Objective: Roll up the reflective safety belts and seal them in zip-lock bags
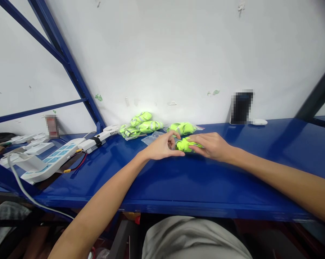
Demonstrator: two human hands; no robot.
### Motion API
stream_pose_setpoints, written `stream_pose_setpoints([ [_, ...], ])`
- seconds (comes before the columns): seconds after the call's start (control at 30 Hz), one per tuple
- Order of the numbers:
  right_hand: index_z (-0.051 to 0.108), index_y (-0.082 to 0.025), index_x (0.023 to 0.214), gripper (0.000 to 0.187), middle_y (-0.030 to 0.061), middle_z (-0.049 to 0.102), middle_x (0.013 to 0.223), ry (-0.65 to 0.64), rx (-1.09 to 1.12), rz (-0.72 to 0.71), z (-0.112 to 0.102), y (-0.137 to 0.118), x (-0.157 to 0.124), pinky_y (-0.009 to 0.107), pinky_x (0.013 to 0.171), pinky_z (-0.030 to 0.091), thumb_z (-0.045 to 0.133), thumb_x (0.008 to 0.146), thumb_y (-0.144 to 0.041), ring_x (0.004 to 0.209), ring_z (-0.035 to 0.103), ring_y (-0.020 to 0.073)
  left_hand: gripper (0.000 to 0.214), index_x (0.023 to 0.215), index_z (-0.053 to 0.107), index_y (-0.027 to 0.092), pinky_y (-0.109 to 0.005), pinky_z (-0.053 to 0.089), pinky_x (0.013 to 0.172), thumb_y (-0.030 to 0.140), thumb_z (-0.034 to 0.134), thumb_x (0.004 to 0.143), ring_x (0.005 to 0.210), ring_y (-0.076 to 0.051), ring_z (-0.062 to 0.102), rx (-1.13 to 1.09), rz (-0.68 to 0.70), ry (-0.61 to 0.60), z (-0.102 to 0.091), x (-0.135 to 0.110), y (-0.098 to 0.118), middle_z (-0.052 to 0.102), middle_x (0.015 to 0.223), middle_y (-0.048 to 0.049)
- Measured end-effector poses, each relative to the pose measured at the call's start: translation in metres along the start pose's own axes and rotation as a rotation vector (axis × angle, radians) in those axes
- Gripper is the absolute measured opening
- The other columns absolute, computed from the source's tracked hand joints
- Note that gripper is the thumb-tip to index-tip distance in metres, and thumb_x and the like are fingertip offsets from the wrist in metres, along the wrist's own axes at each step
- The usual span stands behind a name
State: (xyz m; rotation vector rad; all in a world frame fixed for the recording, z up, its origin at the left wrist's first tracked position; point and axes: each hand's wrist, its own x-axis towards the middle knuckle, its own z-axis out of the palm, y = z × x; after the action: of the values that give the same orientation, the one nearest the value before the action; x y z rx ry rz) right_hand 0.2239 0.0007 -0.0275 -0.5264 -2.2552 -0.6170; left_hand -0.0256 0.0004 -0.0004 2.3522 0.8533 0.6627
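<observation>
Right hand [212, 145]: gripping a soft, rounded neon-yellow fabric bundle [183, 145]!
Left hand [162, 146]: cupped wide, thumb apart, just beside it.
Bundle: between both hands.
Fabric work: apparently gathering; next seems to call for left-hand support.

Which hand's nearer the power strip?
Left. The left hand is right of the power strip, beside the yellow bundle; the right hand is farther right, on the bundle.
</observation>
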Motion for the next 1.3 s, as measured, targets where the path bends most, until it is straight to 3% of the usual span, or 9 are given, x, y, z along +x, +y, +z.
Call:
stream_pose_setpoints([
  [0.13,0.067,-0.017,0.101,0.024,0.0062,0.076,0.077,0.049,-0.045,0.116,-0.002,0.003,-0.002,0.028,0.056,0.049,0.050,0.098,-0.034,0.063,0.070,0.0181,0.079,0.135,0.046,0.022,-0.032,0.046,0.084,0.046,0.082,0.069,0.086,-0.017,0.057,0.142,0.153,0.067,0.002,0.001,-0.001,0.057,0.094,-0.0018],
  [0.23,0.067,-0.019,0.102,0.027,0.0052,0.075,0.075,0.039,-0.021,0.204,-0.004,0.004,-0.002,0.027,0.055,0.047,0.047,0.099,-0.037,0.059,0.067,0.0170,0.067,0.140,0.046,0.021,-0.034,0.046,0.090,0.042,0.073,0.082,0.094,-0.020,0.058,0.277,0.210,0.182,0.004,0.003,-0.004,0.060,0.104,-0.0067],
  [0.33,0.067,-0.020,0.102,0.028,0.0051,0.076,0.078,0.033,0.012,0.217,-0.005,0.002,-0.002,0.028,0.058,0.049,0.047,0.098,-0.039,0.060,0.067,0.0172,0.053,0.125,0.060,0.018,-0.033,0.046,0.088,0.049,0.069,0.083,0.096,-0.022,0.061,0.365,0.154,0.253,0.004,0.005,-0.005,0.065,0.105,-0.0086],
  [0.47,0.068,-0.022,0.102,0.027,0.0052,0.077,0.083,0.028,0.007,0.206,-0.006,0.003,-0.002,0.030,0.061,0.051,0.048,0.098,-0.040,0.064,0.070,0.0187,0.046,0.113,0.069,0.018,-0.029,0.045,0.081,0.056,0.063,0.086,0.092,-0.021,0.065,0.341,0.097,0.234,0.001,0.003,-0.003,0.072,0.104,-0.0062],
  [0.63,0.068,-0.019,0.099,0.027,0.0054,0.077,0.080,0.038,-0.036,0.110,-0.002,0.003,-0.001,0.028,0.058,0.050,0.049,0.098,-0.038,0.065,0.070,0.0180,0.050,0.119,0.067,0.019,-0.029,0.045,0.084,0.058,0.058,0.088,0.098,-0.024,0.066,0.429,0.111,0.195,0.004,0.001,0.005,0.072,0.113,-0.0082],
  [0.8,0.069,-0.017,0.101,0.027,0.0056,0.076,0.080,0.024,0.003,0.131,0.002,-0.007,0.001,0.026,0.057,0.049,0.048,0.099,-0.035,0.066,0.070,0.0170,0.055,0.124,0.061,0.019,-0.032,0.046,0.083,0.061,0.056,0.088,0.100,-0.027,0.065,0.548,0.115,0.130,0.013,0.003,0.010,0.070,0.114,-0.0100],
  [0.97,0.067,-0.017,0.109,0.024,0.0044,0.076,0.081,0.077,0.049,0.138,0.001,-0.013,0.002,0.027,0.058,0.049,0.055,0.097,-0.035,0.063,0.069,0.0162,0.057,0.130,0.057,0.021,-0.034,0.045,0.090,0.055,0.065,0.085,0.108,-0.028,0.064,0.498,0.093,0.161,0.020,0.006,0.004,0.069,0.120,-0.0095],
  [1.13,0.065,-0.018,0.099,0.017,0.0030,0.073,0.077,0.072,0.145,0.116,0.001,-0.012,0.000,0.025,0.057,0.048,0.059,0.094,-0.033,0.063,0.066,0.0151,0.048,0.119,0.065,0.022,-0.028,0.045,0.082,0.053,0.069,0.082,0.096,-0.023,0.067,0.282,0.072,0.117,0.023,0.007,0.005,0.073,0.108,-0.0040],
  [1.3,0.062,-0.019,0.089,0.018,0.0077,0.067,0.092,0.055,0.177,0.098,0.007,-0.010,-0.002,0.026,0.058,0.048,0.054,0.096,-0.034,0.073,0.063,0.0158,0.046,0.116,0.066,0.020,-0.028,0.045,0.078,0.050,0.071,0.081,0.086,-0.020,0.066,0.220,0.074,0.127,0.029,0.007,0.006,0.074,0.101,-0.0020],
])
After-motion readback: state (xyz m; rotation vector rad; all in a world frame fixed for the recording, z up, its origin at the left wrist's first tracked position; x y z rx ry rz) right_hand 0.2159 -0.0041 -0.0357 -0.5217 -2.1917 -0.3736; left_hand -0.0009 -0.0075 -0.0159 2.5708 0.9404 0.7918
